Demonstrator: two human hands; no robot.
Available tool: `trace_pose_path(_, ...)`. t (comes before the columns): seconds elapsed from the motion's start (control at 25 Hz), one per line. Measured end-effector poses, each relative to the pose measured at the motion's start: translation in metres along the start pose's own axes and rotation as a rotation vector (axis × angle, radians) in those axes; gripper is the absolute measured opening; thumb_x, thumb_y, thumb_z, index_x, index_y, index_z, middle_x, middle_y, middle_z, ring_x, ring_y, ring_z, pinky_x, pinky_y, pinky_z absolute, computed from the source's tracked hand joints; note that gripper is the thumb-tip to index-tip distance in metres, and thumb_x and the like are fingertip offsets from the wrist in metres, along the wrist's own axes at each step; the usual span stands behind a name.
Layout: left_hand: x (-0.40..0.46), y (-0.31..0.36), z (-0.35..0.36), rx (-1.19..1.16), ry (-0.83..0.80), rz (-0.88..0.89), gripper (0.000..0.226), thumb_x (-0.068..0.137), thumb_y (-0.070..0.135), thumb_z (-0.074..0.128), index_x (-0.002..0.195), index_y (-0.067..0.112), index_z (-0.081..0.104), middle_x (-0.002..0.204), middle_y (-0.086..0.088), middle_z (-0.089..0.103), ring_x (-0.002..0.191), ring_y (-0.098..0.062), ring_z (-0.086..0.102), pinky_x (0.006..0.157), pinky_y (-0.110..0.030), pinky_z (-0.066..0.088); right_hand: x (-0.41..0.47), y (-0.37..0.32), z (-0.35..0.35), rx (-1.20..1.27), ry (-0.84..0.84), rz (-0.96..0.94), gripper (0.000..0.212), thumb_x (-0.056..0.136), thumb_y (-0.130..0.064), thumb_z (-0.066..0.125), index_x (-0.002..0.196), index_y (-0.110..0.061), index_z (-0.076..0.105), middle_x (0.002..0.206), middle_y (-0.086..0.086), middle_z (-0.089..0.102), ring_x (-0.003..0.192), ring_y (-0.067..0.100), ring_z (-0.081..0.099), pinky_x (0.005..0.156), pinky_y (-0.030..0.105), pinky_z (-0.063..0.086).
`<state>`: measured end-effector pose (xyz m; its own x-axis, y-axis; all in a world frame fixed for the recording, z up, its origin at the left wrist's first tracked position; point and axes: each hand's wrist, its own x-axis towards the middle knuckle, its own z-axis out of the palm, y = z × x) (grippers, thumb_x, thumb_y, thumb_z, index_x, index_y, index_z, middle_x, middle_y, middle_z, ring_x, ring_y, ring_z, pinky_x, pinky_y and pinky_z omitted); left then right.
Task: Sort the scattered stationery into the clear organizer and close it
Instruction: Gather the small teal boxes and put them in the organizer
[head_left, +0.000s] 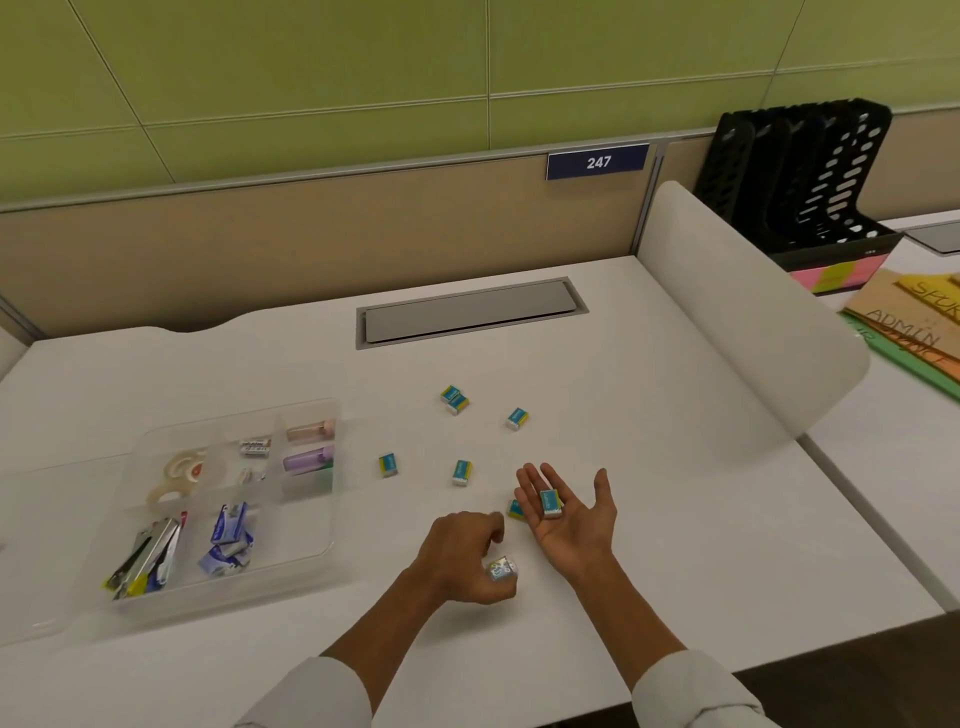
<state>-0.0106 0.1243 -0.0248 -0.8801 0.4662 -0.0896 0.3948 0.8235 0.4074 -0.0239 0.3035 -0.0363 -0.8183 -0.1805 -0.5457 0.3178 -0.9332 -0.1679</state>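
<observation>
The clear organizer sits at the left of the white desk, its lid lying open to its left. It holds tape rolls, batteries, staplers and staple boxes. Several blue-yellow erasers lie scattered: a pair, one further right, and two nearer. My right hand is palm up with an eraser resting on it; another eraser peeks from under its fingers. My left hand is curled around a blurred eraser.
A grey cable hatch is set into the desk at the back. A white rounded divider bounds the desk on the right; beyond it stand a black file rack and paper folders. The organizer's front right compartment holds nothing.
</observation>
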Motion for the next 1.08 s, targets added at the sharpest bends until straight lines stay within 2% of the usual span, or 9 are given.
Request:
trace_pose_path(0.08, 0.000, -0.002, 0.003, 0.070, -0.111, -0.018, 0.039, 0.064, 0.053, 0.068, 0.087, 0.024, 0.056, 0.078, 0.008, 0.058, 0.068, -0.011, 0.050, 0.060, -0.025, 0.040, -0.002, -0.001, -0.002, -0.005, -0.003, -0.002, 0.080, 0.085, -0.064, 0.057, 0.133, 0.000, 0.055, 0.131, 0.025, 0.063, 0.123, 0.041, 0.060, 0.112, 0.049, 0.041)
trace_pose_path(0.16, 0.004, -0.001, 0.004, 0.068, -0.117, -0.043, 0.036, 0.068, 0.049, 0.068, 0.091, 0.022, 0.061, 0.086, 0.004, 0.063, 0.073, -0.011, 0.053, 0.066, -0.027, 0.045, -0.004, 0.000, -0.003, -0.007, -0.002, -0.009, 0.081, 0.083, -0.064, 0.058, 0.133, 0.000, 0.056, 0.131, 0.025, 0.063, 0.123, 0.041, 0.060, 0.111, 0.049, 0.042)
trace_pose_path(0.28, 0.010, -0.003, 0.000, -0.070, 0.050, -0.071, 0.032, 0.065, 0.045, 0.069, 0.085, 0.021, 0.064, 0.076, 0.007, 0.062, 0.066, -0.011, 0.052, 0.061, -0.024, 0.044, -0.007, 0.000, -0.005, -0.024, 0.009, -0.019, 0.080, 0.085, -0.064, 0.058, 0.133, 0.000, 0.056, 0.131, 0.025, 0.063, 0.123, 0.041, 0.060, 0.111, 0.048, 0.042)
trace_pose_path(0.44, 0.026, 0.007, -0.013, -0.188, 0.291, -0.008, 0.025, 0.066, 0.044, 0.068, 0.071, 0.022, 0.059, 0.061, 0.008, 0.055, 0.057, -0.011, 0.049, 0.052, -0.023, 0.043, -0.008, 0.006, -0.005, -0.083, 0.016, -0.015, 0.078, 0.086, -0.063, 0.057, 0.134, -0.001, 0.056, 0.131, 0.023, 0.064, 0.123, 0.040, 0.061, 0.109, 0.049, 0.044)
trace_pose_path(0.64, 0.040, 0.029, -0.018, -0.308, 0.271, 0.010, 0.024, 0.076, 0.042, 0.071, 0.091, 0.025, 0.063, 0.069, 0.013, 0.059, 0.061, -0.004, 0.054, 0.055, -0.013, 0.044, -0.009, 0.008, 0.002, -0.118, 0.020, 0.012, 0.076, 0.084, -0.065, 0.058, 0.133, -0.007, 0.060, 0.132, 0.024, 0.063, 0.121, 0.040, 0.061, 0.092, 0.047, 0.057)
trace_pose_path(0.8, 0.042, 0.023, -0.012, -0.307, 0.308, -0.040, 0.026, 0.079, 0.035, 0.068, 0.099, 0.027, 0.056, 0.081, 0.014, 0.060, 0.066, -0.008, 0.057, 0.059, -0.021, 0.051, -0.009, 0.001, 0.003, -0.087, 0.019, -0.027, 0.075, 0.085, -0.063, 0.058, 0.133, -0.005, 0.059, 0.129, 0.022, 0.065, 0.118, 0.040, 0.064, 0.096, 0.049, 0.055)
trace_pose_path(0.88, 0.043, 0.014, -0.007, -0.273, 0.282, -0.053, 0.032, 0.074, 0.030, 0.070, 0.102, 0.026, 0.054, 0.095, 0.013, 0.058, 0.078, -0.009, 0.056, 0.065, -0.020, 0.051, -0.008, -0.004, 0.000, -0.053, 0.014, -0.039, 0.075, 0.086, -0.062, 0.059, 0.133, -0.004, 0.058, 0.129, 0.023, 0.065, 0.118, 0.042, 0.064, 0.103, 0.050, 0.050)
trace_pose_path(1.0, 0.047, 0.007, -0.001, -0.172, 0.090, -0.034, 0.050, 0.073, 0.026, 0.073, 0.119, 0.023, 0.052, 0.120, 0.008, 0.054, 0.106, -0.011, 0.052, 0.082, -0.020, 0.048, -0.006, -0.011, -0.004, -0.013, 0.010, -0.052, 0.077, 0.085, -0.062, 0.061, 0.134, -0.003, 0.057, 0.131, 0.024, 0.064, 0.119, 0.043, 0.062, 0.108, 0.050, 0.045)
trace_pose_path(1.08, 0.051, 0.007, 0.006, -0.081, -0.011, -0.007, 0.050, 0.079, 0.024, 0.069, 0.125, 0.021, 0.051, 0.126, 0.005, 0.053, 0.114, -0.014, 0.049, 0.090, -0.026, 0.047, -0.005, -0.016, -0.007, -0.001, 0.010, -0.060, 0.078, 0.084, -0.062, 0.062, 0.134, -0.003, 0.057, 0.131, 0.024, 0.064, 0.119, 0.043, 0.062, 0.108, 0.050, 0.045)
